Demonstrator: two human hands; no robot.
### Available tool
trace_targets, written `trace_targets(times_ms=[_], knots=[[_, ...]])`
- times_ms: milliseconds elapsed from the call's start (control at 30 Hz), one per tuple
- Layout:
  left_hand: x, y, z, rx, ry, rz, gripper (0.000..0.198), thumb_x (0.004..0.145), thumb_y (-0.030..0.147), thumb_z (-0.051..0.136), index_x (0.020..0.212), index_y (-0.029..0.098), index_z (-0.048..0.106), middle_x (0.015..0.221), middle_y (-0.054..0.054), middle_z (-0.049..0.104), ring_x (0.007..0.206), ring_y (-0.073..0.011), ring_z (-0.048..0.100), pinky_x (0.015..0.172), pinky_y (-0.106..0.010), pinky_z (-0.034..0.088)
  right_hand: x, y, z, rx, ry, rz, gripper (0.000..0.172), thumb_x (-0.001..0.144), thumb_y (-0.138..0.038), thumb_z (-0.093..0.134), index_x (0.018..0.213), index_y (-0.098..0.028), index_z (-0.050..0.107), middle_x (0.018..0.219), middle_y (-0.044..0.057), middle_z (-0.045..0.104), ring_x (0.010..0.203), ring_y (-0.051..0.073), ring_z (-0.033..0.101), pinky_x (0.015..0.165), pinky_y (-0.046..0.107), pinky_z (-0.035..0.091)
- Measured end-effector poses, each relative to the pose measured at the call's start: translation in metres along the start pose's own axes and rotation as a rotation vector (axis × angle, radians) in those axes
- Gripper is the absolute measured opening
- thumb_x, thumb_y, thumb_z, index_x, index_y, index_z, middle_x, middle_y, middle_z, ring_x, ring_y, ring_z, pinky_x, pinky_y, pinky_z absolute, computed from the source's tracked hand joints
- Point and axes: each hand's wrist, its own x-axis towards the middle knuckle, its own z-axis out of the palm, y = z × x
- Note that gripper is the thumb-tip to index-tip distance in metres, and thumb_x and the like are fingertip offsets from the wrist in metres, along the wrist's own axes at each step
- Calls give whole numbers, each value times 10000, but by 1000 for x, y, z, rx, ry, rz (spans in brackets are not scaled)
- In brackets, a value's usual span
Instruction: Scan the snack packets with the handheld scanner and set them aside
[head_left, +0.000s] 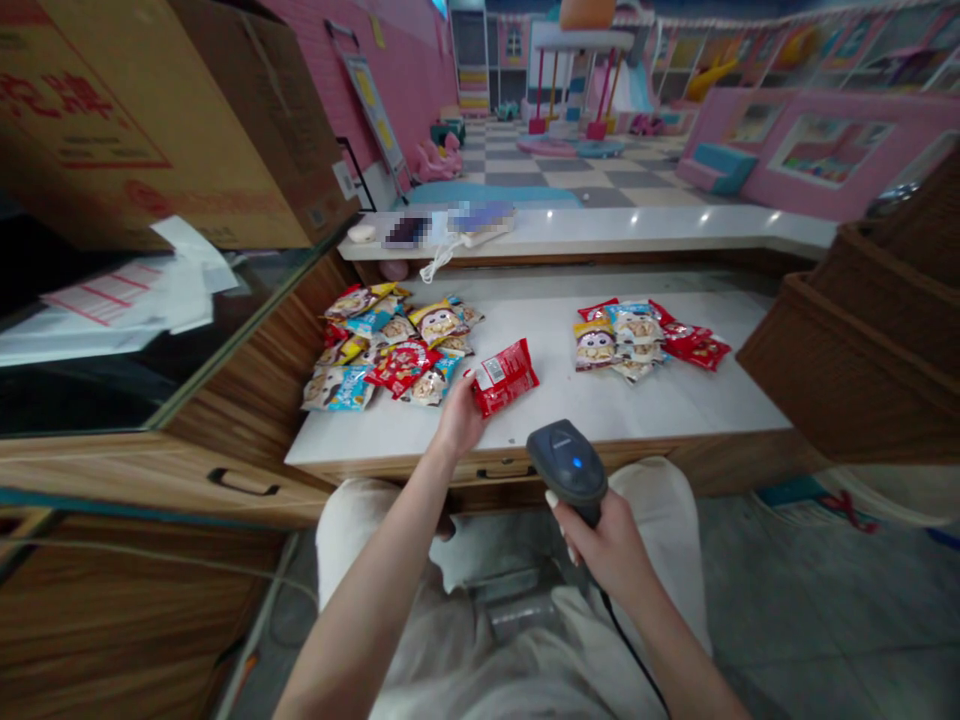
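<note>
Grasping red packet [513,386] in left hand [460,419], scanner [564,460] in right hand [611,545]; best to flatten white label [491,374] and aim squarely.

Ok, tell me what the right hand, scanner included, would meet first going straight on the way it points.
Probably the red packet in the left hand: the scanner in the right hand points forward and leftward toward it, though its height is unclear.

Loose off-white trousers [679,560] stretch smooth over the rounded knees [352,510] and crease into soft folds across the lap [457,670]; both slim forearms [386,560] are bare.
</note>
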Motion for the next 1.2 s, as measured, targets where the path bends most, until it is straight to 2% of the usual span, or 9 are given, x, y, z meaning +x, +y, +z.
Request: trace_targets(times_ms=[167, 400, 567, 700, 833, 1000, 1200], knots=[[0, -1, -1, 25, -22, -28, 257, 961, 379, 733, 1117, 179, 767, 1122, -112, 887, 1260, -315, 830, 1096, -439, 678, 6, -1, 7, 3, 0, -9, 310, 850, -538, 745, 727, -286, 613, 486, -15, 596, 388, 188, 566, 402, 271, 446], [-2, -7, -1, 72, -58, 5, 261, 922, 372, 763, 1091, 174, 774, 1125, -113, 892, 1283, -325, 823, 1084, -418, 681, 14, -7, 11, -8, 3, -67, 307, 853, -515, 751, 702, -298, 595, 437, -14, 572, 411, 219, 614, 399, 269, 440], [1, -8, -3, 84, -49, 2, 275, 958, 345, 711, 1150, 165, 793, 1097, -98, 901, 1297, -317, 822, 1149, -449, 653, 14, -10, 10, -10, 1, -74, 315, 861, -511, 749, 689, -302, 587, 436, -11, 568, 434, 233, 646, 403, 269, 445], [4, -8, -3, 92, -45, -48, 271, 948, 269, 672, 1149, 143, 803, 1141, -142, 899, 1373, -348, 785, 1230, -503, 601, 13, -10, 9, -24, -8, -88, 330, 872, -517, 748, 678, -299, 594, 445, -5, 579, 448, 232, 662, 405, 261, 442], [3, -8, -2, 87, -48, -27, 232, 967, 279, 650, 1091, 157, 805, 1106, -126, 900, 1353, -331, 795, 1228, -474, 603, 12, -11, 9, -24, -6, -88, 355, 887, -534, 760, 676, -298, 600, 448, -2, 580, 470, 247, 687, 417, 268, 456], [0, -9, 0, 63, -4, 6, 195, 915, 334, 740, 1025, 176, 769, 1060, -100, 892, 1286, -330, 823, 1136, -445, 660, 10, -9, 9, -7, 0, -66, 349, 877, -538, 768, 684, -295, 609, 478, 2, 601, 459, 234, 664, 417, 271, 460], [1, -10, 2, 77, 40, 67, 263, 940, 372, 730, 1102, 171, 781, 1083, -103, 892, 1269, -314, 824, 1115, -413, 655, 7, -5, 4, 2, 13, -41, 325, 875, -523, 758, 700, -291, 611, 496, -11, 599, 406, 194, 582, 417, 274, 456]])
